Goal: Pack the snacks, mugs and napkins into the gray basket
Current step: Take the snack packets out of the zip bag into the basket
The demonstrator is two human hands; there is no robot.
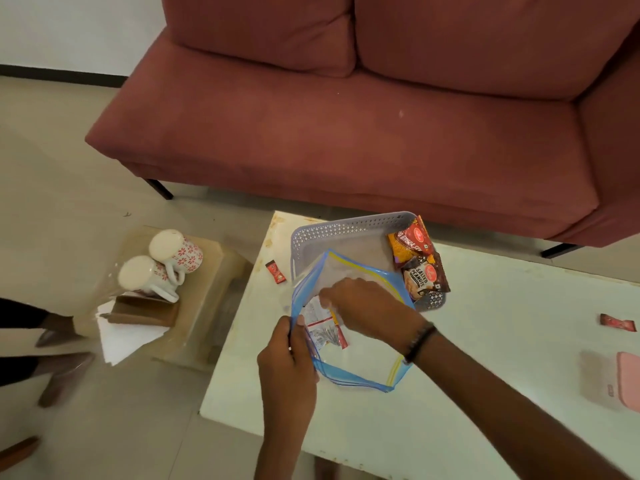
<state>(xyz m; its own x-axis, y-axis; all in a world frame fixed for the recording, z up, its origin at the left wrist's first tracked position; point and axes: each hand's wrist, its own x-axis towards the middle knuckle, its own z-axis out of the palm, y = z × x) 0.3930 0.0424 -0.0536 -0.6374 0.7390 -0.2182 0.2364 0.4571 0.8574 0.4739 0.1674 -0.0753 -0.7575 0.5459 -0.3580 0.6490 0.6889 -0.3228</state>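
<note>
A gray perforated basket [332,230] stands on the white table [485,393]. Two snack packets lean in its right corner: an orange-red one [412,242] and a salted peanuts packet [424,277]. A clear zip bag [360,362] with a blue and yellow rim lies open in front of the basket. My left hand [287,368] pinches the bag's left rim. My right hand [363,306] reaches into the bag's mouth, fingers on small sachets [323,332] inside. Two white mugs with red flowers [162,263] lie on a low stool at left, beside white napkins [121,336].
A small red sachet [275,271] lies left of the basket, another [618,322] at the table's right. A pink case [627,381] sits at the right edge. A red sofa [346,133] stands behind the table. Someone's feet [59,355] are at far left.
</note>
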